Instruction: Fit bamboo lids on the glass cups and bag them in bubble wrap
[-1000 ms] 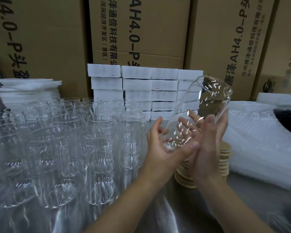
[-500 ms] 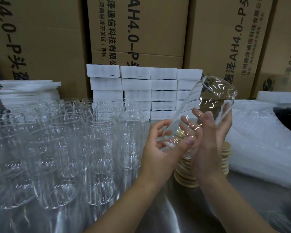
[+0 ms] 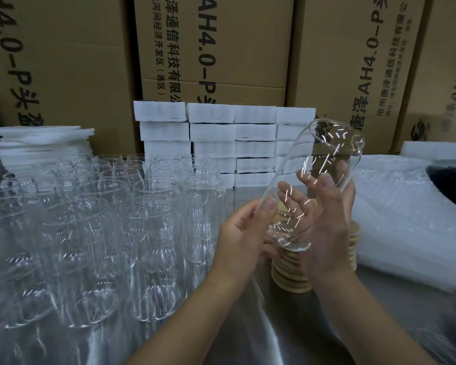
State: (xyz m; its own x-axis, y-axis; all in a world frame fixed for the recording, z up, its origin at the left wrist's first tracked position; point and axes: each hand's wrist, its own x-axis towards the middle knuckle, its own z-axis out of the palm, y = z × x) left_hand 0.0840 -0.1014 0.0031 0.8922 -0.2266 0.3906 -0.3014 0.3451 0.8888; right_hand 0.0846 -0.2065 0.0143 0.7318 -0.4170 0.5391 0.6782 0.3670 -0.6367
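I hold one clear glass cup (image 3: 324, 164) tilted in the air, its open mouth up and to the right, its base low near my palms. My right hand (image 3: 327, 222) wraps its side, thumb across the front. My left hand (image 3: 244, 233) holds the lower wall near the base between thumb and fingers. Stacks of round bamboo lids (image 3: 291, 275) stand on the table right below and behind my hands, partly hidden by them. A heap of bubble wrap (image 3: 406, 222) lies to the right.
Several empty glass cups (image 3: 132, 222) crowd the table's left half. Stacked white foam blocks (image 3: 213, 143) and foam sheets (image 3: 37, 146) sit behind them, before tall cardboard cartons (image 3: 211, 48). A dark object (image 3: 450, 180) rests on the bubble wrap at far right.
The cup has tipped more upright and its base has dropped toward my palms. My left thumb has moved up onto the cup's lower wall.
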